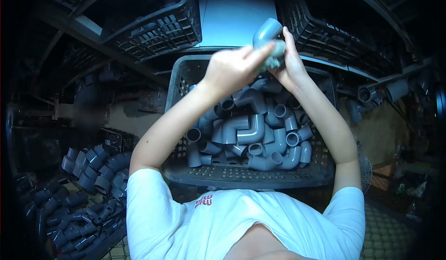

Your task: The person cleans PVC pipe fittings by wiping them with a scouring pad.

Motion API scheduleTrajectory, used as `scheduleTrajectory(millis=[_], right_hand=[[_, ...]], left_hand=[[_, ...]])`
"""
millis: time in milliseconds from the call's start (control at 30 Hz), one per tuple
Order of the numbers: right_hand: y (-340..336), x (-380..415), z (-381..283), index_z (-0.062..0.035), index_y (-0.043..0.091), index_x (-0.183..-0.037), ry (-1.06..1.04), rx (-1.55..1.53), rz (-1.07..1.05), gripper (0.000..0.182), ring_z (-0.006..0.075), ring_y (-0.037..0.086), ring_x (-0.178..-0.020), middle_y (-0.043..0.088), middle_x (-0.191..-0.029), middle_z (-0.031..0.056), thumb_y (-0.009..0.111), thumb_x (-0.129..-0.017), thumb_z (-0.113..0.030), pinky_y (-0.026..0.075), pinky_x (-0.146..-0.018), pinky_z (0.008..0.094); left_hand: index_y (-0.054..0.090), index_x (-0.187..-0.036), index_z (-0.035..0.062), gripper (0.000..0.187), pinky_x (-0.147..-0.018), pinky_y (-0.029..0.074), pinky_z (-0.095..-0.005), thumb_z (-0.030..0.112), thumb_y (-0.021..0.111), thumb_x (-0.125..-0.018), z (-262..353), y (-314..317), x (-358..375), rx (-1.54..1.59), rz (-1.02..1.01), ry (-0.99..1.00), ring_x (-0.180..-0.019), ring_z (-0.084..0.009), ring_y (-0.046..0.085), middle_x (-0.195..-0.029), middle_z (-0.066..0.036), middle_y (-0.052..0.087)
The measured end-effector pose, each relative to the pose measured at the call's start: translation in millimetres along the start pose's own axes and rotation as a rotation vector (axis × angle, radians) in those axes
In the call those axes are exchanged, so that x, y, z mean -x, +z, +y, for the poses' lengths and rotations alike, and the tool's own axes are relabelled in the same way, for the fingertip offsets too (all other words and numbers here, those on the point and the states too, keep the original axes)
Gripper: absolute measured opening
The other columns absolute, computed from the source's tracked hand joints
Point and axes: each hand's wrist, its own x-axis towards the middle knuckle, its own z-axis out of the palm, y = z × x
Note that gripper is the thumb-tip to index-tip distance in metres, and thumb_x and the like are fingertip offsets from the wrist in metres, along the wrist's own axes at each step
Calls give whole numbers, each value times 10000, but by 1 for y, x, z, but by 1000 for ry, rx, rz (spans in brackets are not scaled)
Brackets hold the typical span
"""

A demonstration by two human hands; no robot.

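A grey pipe elbow (268, 31) is held up above the far edge of a black basket (251, 178). My left hand (237, 67) is closed on a pale greenish cloth (274, 55), pressed against the lower part of the elbow. On the right side of the elbow, my right hand (291, 62) grips it, with one finger stretched along it. Below both hands, the basket holds several loose grey elbows (253, 129) lying at different angles.
Black crates stand at the back left (155, 30) and back right (325, 32), beside a pale panel (227, 21). More grey fittings (97, 167) are piled at the lower left. Other pipe pieces (397, 89) lie at the right.
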Motion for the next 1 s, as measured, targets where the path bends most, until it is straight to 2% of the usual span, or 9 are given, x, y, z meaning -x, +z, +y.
scheduleTrajectory(millis=[167, 233, 300, 400, 533, 633, 733, 933, 1000], right_hand=[[-6, -22, -2, -112, 519, -1346, -70, -8, 116, 651, 153, 624, -1131, 630, -1213, 77, 369, -1022, -656, 579, -883, 353], [-13, -23, -4, -74, 516, -1336, -58, -102, 66, 640, 190, 659, -1100, 644, -1169, 115, 392, -1029, -622, 575, -904, 448], [-17, -24, -3, -72, 516, -1334, -99, -45, 122, 653, 196, 656, -1105, 640, -1178, 107, 385, -1026, -633, 572, -891, 435], [-18, -24, -10, -68, 514, -1336, -71, 7, 203, 664, 196, 655, -1105, 637, -1186, 100, 380, -1025, -639, 568, -879, 413], [-31, -30, -9, -65, 520, -1331, -98, -115, 68, 722, 181, 649, -1117, 637, -1179, 100, 431, -982, -690, 559, -896, 408], [-38, -33, -1, -81, 568, -1259, -46, -69, -41, 739, 157, 643, -1106, 650, -1131, 56, 571, -894, -723, 568, -875, 374], [-26, -24, -7, -111, 599, -1183, -74, -66, 75, 658, 131, 649, -989, 643, -1085, 24, 608, -890, -700, 568, -844, 317], [-30, -16, -10, -111, 607, -1193, -40, -70, -73, 570, 130, 650, -1046, 656, -1097, 39, 513, -986, -634, 564, -876, 312], [-30, -19, -8, -104, 592, -1253, -76, -39, -47, 581, 132, 625, -1100, 638, -1163, 45, 465, -1011, -617, 539, -927, 327]], left_hand=[[625, -1349, 196, 601, -502, 515, -342, 124, 734, -762, -18, 12, -7, -75, 7, -1, -538, -234, 608, -742, -59, 589], [633, -1339, 209, 562, -469, 492, -321, 133, 698, -786, -10, 20, -7, -127, 4, 194, -510, -173, 593, -722, -22, 572], [612, -1321, 174, 477, -472, 486, -309, 158, 646, -846, -17, 23, -17, -145, -39, 185, -526, -162, 613, -731, -13, 561], [620, -1358, 188, 584, -460, 472, -323, 125, 693, -782, -28, 24, -43, -142, 75, 97, -495, -185, 564, -712, -15, 534], [631, -1316, 161, 465, -470, 479, -302, 176, 652, -852, -17, 28, -25, -136, -42, 209, -521, -157, 602, -726, -13, 568], [628, -1344, 192, 521, -450, 467, -301, 166, 667, -825, -15, 38, -17, -87, 6, 269, -515, -155, 598, -750, -10, 579], [607, -1400, 207, 695, -450, 454, -322, 126, 737, -722, -25, 30, -26, -88, 47, 84, -479, -181, 533, -683, -26, 492], [624, -1383, 257, 640, -463, 442, -304, 208, 763, -759, -24, 34, -20, -116, 39, 348, -494, -159, 518, -675, -7, 481], [628, -1378, 261, 642, -466, 445, -306, 200, 762, -753, -31, 22, -26, -126, 48, 257, -494, -162, 517, -676, -6, 484]])
